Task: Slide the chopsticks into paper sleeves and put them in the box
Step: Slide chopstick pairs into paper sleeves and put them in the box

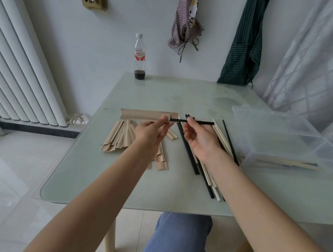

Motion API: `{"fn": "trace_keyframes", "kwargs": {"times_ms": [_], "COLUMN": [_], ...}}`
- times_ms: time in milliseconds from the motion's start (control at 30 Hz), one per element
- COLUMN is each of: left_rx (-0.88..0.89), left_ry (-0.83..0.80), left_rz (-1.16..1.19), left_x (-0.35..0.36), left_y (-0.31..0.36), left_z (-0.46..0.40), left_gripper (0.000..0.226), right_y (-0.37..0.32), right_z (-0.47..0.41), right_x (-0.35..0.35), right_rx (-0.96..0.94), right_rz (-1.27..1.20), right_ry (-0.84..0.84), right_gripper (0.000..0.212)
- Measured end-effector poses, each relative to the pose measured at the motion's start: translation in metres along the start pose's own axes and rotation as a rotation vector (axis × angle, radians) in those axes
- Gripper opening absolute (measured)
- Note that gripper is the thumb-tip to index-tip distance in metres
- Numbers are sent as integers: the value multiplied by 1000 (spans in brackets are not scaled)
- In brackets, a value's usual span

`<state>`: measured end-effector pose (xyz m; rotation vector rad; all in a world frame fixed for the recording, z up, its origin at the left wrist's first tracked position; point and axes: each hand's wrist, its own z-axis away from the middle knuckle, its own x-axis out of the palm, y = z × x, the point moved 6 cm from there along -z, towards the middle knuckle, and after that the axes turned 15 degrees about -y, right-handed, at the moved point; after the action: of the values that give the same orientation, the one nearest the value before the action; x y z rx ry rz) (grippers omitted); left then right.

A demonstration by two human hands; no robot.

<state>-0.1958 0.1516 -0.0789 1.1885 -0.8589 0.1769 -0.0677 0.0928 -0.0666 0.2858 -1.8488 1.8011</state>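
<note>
My left hand (152, 131) pinches a brown paper sleeve (143, 115) near its right end and holds it level above the table. My right hand (199, 138) pinches a black chopstick (198, 122) whose left end sits inside the sleeve's mouth; its right part sticks out past my fingers. Several empty sleeves (120, 137) lie fanned on the table below my left hand. Loose black and pale chopsticks (191, 160) lie under my right wrist. The clear plastic box (273, 135) stands at the right, with pale sleeved chopsticks (287, 163) in its bottom.
A glass table (163, 93) carries everything. A plastic bottle (140, 57) with dark liquid stands at its far edge. A white radiator (20, 70) is at the left, hanging cloths on the wall behind, a curtain at the right. My knee (181, 236) is below the table's front edge.
</note>
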Motion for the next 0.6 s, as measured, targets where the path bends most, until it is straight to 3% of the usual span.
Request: {"fn": "trace_keyframes", "kwargs": {"times_ms": [233,367,433,533,600], "left_rx": [5,-7,-4,-10,-21], "left_ry": [7,6,36,92,101], "left_rz": [27,-1,-14,-43,-54], "left_x": [-5,-16,-26,-37,-38], "left_y": [-1,0,2,2,0], "left_z": [-4,-7,-9,-12,-13], "left_gripper": [24,13,9,8,10], "right_y": [5,8,11,12,19], "right_z": [-5,-8,-12,-19,-22], "right_x": [0,-2,-15,-30,-27], "right_rx": [-12,47,139,233,282], "right_rz": [26,169,550,1409,1699], "right_ry": [-39,-101,-64,56,36], "right_gripper": [11,6,18,27,28]}}
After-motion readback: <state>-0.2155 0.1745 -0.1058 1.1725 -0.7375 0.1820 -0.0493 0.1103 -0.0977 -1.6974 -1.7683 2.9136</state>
